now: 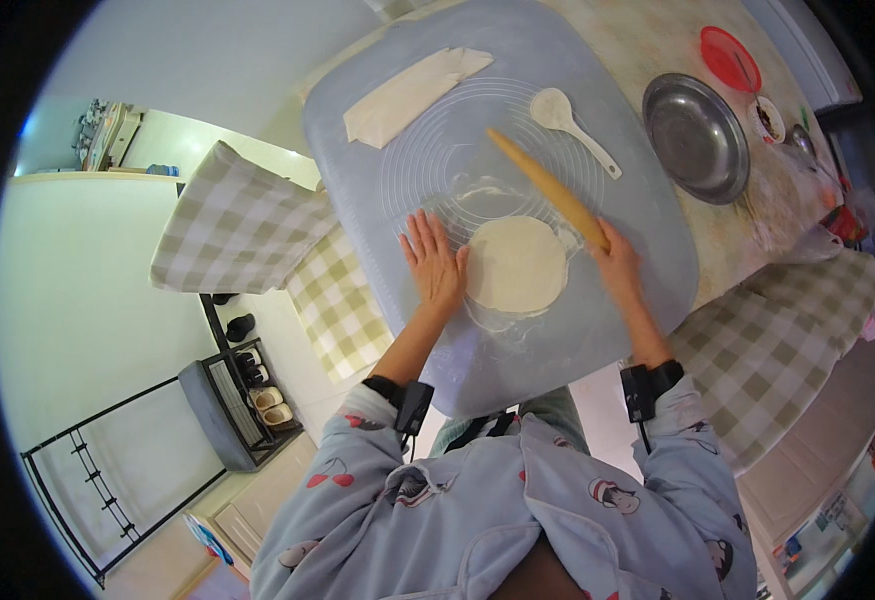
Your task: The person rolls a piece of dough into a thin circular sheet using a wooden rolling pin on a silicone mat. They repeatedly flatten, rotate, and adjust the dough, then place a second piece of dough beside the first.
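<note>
A round flat sheet of dough lies on a grey-blue pastry mat printed with white circles. My left hand rests palm down on the mat at the dough's left edge, fingers apart, thumb beside the rim. In my right hand is the near end of a tapered wooden rolling pin. The pin slants up and to the left, its far end beyond the dough. Loose flour is smeared on the mat around the sheet.
A folded sheet of dough lies at the mat's far left. A white rice paddle is on the mat's far right. Beyond the right edge stand a metal bowl, a red bowl and a small cup. Checked chair covers flank the table.
</note>
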{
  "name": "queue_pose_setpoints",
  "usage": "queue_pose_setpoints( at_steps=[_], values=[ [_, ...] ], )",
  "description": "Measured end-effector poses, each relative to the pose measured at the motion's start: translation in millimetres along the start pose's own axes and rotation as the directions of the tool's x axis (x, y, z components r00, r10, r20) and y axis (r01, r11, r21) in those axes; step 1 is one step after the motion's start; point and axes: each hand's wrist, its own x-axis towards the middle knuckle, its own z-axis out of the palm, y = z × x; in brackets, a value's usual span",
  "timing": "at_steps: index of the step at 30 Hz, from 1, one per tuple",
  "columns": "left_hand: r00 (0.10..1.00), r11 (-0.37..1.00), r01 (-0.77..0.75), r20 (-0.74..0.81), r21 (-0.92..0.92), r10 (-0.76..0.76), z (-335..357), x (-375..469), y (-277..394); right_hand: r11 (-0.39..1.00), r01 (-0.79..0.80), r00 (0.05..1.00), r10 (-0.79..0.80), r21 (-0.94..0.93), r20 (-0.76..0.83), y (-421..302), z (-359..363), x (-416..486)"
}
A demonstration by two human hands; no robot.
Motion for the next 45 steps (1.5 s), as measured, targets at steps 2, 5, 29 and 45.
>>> queue_pose_setpoints(
  at_steps=[2, 5, 29, 45],
  values=[
    [0.996, 0.996, -0.02, -0.09, -0.092, 0.011, -10, -11, -12, 0.956, 0.17, 0.982, -0.185, -0.238, -0.043, -10, 1, -19],
    [0.991, 0.995, -0.097, 0.096, 0.007, 0.096, -26, -35, -20, 0.832, 0.441, 0.892, -0.447, -0.336, 0.064, -33, 3, -59],
    [0.997, 0.994, -0.063, 0.053, 0.091, 0.059, -3, 91, -23, 0.769, 0.333, 0.899, -0.433, -0.546, -0.062, -75, 30, 40],
    [0.999, 0.997, -0.003, 0.033, 0.078, 0.001, 7, 101, -24, 0.746, 0.319, 0.912, -0.41, -0.585, -0.026, -73, 31, 28]
  ],
)
